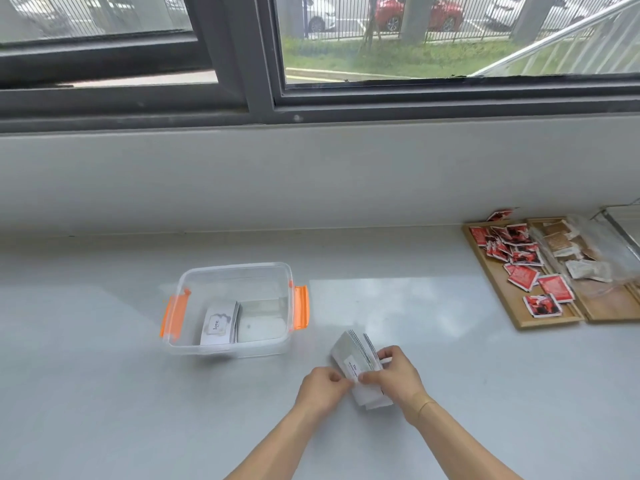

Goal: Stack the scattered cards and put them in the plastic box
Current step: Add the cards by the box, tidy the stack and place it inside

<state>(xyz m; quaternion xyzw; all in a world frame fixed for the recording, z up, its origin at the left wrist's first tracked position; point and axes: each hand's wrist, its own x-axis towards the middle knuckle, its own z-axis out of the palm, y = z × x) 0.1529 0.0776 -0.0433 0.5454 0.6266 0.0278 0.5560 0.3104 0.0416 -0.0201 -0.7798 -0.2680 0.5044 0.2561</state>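
Observation:
A clear plastic box (207, 271) with orange side clips stands open on the grey counter, left of centre. Inside it, against the left part, lies a stack of white cards (216, 325); the top one reads "love". To the right of the box, a second stack of cards (356, 355) is held on edge just above the counter. My right hand (398, 374) wraps the stack from the right side. My left hand (323, 388) pinches its near left edge. The lower part of the stack is hidden by my fingers.
Wooden trays (512, 306) at the right hold red sachets (523, 258) and pale tea bags (571, 258). A white wall ledge under a window runs along the back of the counter (104, 393).

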